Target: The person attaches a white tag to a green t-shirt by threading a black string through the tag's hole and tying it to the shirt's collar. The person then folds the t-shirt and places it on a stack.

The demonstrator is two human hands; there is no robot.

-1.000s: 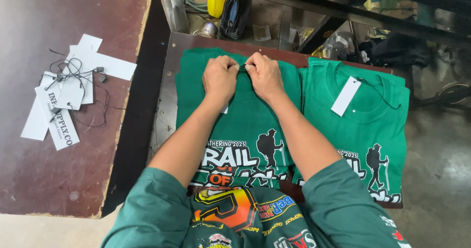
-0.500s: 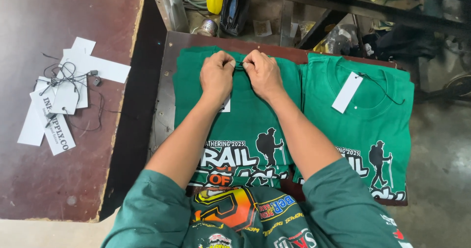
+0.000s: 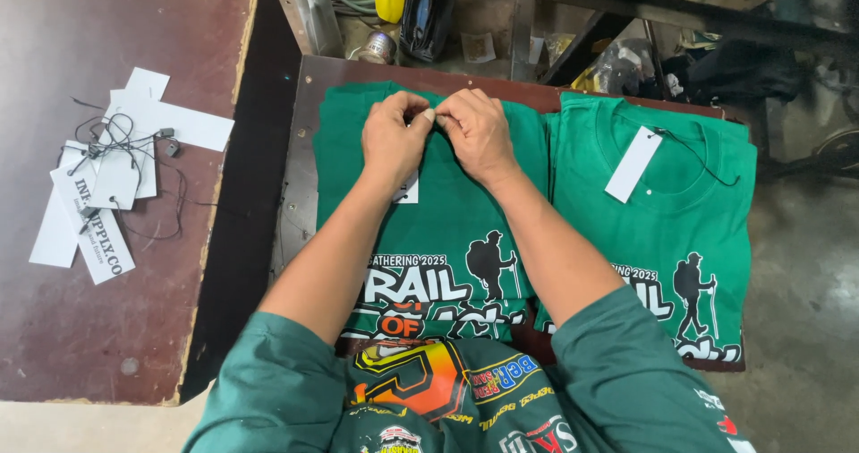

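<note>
The soft, light green cotton shirt with a hiker print (image 3: pixel 429 211) lies flat on the near stack, best pinched at its far collar, where the left hand (image 3: pixel 394 140) and right hand (image 3: pixel 479 131) meet, fingers closed on the collar edge, beside another tagged green shirt (image 3: pixel 662 202) on the right.

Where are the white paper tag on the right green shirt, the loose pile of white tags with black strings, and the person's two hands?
White paper tag (image 3: pixel 633 164), head view: middle of the card.
Pile of white tags (image 3: pixel 114 177), head view: top card.
Left hand (image 3: pixel 394 140), head view: back of hand.
Right hand (image 3: pixel 479 132), head view: back of hand.
</note>
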